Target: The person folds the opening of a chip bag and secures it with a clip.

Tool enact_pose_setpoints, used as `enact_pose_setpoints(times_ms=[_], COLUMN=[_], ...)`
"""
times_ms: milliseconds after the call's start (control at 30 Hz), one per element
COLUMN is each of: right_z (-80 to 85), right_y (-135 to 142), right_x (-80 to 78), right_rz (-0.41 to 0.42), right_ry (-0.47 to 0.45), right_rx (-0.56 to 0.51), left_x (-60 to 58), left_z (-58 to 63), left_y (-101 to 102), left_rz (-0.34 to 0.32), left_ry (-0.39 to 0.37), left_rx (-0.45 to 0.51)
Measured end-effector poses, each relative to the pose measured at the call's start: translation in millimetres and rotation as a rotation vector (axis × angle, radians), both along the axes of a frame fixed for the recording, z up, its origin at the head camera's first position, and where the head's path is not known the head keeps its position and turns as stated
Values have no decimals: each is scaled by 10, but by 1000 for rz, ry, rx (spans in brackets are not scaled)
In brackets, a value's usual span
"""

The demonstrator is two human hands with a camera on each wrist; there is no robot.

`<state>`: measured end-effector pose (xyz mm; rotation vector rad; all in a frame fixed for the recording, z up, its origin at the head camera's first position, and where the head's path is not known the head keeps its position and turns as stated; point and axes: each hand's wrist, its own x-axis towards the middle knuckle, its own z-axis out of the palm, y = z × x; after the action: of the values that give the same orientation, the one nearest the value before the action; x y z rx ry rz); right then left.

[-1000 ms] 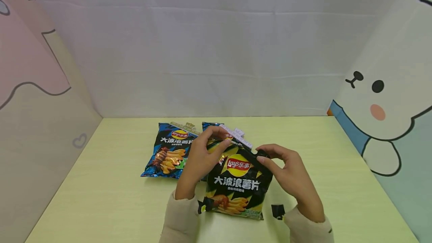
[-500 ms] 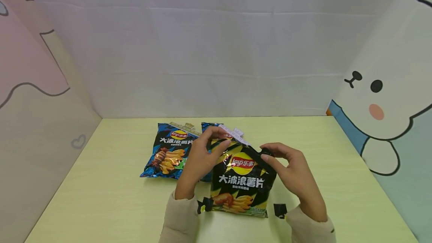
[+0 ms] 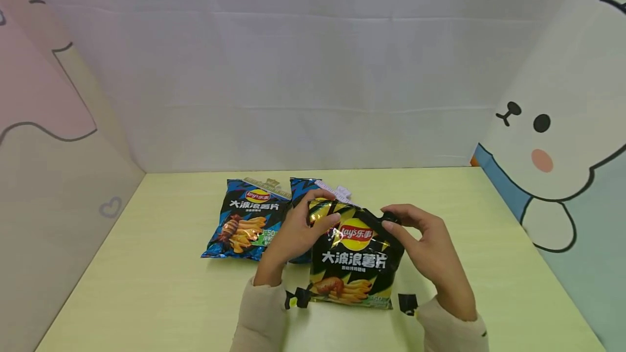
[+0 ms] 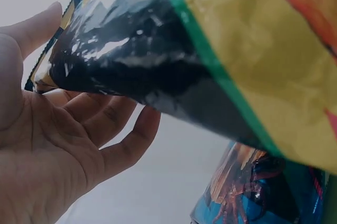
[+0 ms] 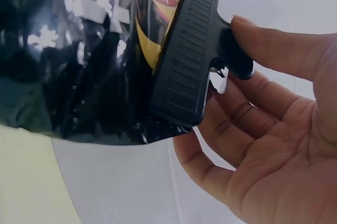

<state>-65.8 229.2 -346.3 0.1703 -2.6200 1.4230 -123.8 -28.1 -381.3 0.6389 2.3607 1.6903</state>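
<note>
A black Lay's chip bag [image 3: 353,259] is held up by its top edge between both hands. My left hand [image 3: 299,232] grips its upper left corner, thumb in front and fingers behind, as the left wrist view also shows. On the top right edge sits a black bag clip [image 5: 184,56] with a ribbed bar. My right hand [image 3: 434,246] pinches the clip's lever, the thumb on one side and fingers on the other. In the right wrist view the bar lies across the bag's folded corner.
To the left lies a blue chip bag [image 3: 244,221] with a gold clip [image 3: 269,186]. A second blue bag [image 3: 304,183] with a white clip [image 3: 335,190] is partly hidden behind the black one. Black torn scraps [image 3: 407,303] lie near both sleeves on the pale table [image 3: 146,287].
The black chip bag has moved to the right and a little away from the table's front, and my two hands have shifted right with it. Both keep their hold.
</note>
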Motion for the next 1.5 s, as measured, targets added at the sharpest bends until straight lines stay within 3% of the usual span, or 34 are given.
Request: enact_pose_setpoints(times_ms=[233, 467, 633, 967, 1267, 1500], right_z=[-6, 0, 1, -11, -26, -25], right_y=[16, 29, 55, 86, 133, 155], right_x=[12, 17, 16, 29, 32, 26], right_rz=[-20, -42, -66, -82, -116, -131], right_ry=[9, 37, 65, 82, 81, 69], right_rx=[2, 17, 29, 15, 18, 12], left_x=[4, 36, -3, -6, 21, 18], left_z=[-16, -42, -90, -162, -211, -259], left_y=[12, 20, 23, 58, 47, 83], left_rz=[7, 17, -94, -302, -268, -301], left_ry=[-34, -184, -153, -164, -196, -186], left_rx=[-34, -181, -168, -111, -261, -359])
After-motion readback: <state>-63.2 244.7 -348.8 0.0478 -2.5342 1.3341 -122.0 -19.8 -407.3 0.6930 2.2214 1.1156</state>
